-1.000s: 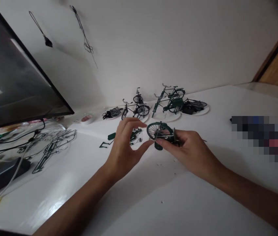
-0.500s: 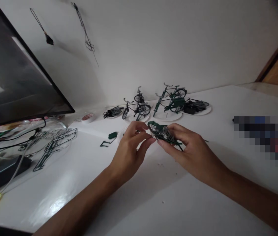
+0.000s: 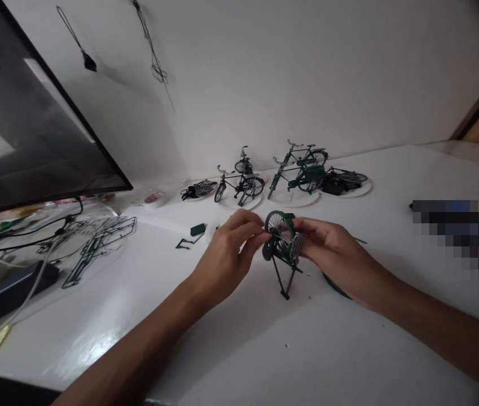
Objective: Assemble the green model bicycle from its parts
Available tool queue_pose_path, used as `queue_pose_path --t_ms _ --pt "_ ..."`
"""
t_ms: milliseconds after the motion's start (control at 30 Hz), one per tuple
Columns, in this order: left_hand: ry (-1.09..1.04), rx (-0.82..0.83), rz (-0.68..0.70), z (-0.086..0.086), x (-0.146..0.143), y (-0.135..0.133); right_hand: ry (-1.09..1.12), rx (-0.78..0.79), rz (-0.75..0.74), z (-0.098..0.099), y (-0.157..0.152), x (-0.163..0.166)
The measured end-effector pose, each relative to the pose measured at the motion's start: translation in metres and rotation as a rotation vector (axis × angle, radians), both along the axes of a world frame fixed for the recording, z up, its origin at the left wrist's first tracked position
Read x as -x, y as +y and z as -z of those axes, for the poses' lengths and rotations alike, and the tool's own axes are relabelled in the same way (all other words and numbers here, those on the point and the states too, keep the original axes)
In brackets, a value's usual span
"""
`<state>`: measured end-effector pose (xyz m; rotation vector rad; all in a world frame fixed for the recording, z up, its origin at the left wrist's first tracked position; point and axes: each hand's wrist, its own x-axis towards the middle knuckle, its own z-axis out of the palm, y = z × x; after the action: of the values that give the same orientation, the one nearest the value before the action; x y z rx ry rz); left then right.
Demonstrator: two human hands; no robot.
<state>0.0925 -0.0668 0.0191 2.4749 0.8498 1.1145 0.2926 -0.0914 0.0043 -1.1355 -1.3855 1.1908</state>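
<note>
A small green model bicycle (image 3: 288,265) is held over the white table, with its spoked wheel at the top and its frame tubes pointing down. My right hand (image 3: 328,242) grips it from the right, around the rear part. At the wheel's left side, near its hub, the fingertips of my left hand (image 3: 234,248) are pinched together on the bicycle. Whether a tiny separate part sits in that pinch is hidden. A dark green curved piece (image 3: 335,286) shows partly below my right hand. Left of my hands lie a green box-shaped part (image 3: 197,229) and a thin bent green part (image 3: 185,243).
Several model bicycles, such as a black one (image 3: 239,186) and a green one (image 3: 294,177), stand on white discs along the wall. Sprue frames (image 3: 95,248) lie at left under a monitor (image 3: 40,113). Tiny scraps (image 3: 286,345) dot the table (image 3: 231,361).
The model bicycle has been turned, so its wheel now stands more upright and its frame points down toward the table. My left fingers stay at the wheel. The view has shifted slightly.
</note>
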Motion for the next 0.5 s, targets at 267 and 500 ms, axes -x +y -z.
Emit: queue_pose_path --t_ms 267,500 --pt "0.07 0.1 0.08 -0.01 0.005 -0.003 0.103 0.043 -0.033 0.003 -0.002 -0.002" --pt "0.056 0.118 0.099 -0.012 0.007 -0.004 0.15 0.019 -0.05 0.001 -0.004 0.0"
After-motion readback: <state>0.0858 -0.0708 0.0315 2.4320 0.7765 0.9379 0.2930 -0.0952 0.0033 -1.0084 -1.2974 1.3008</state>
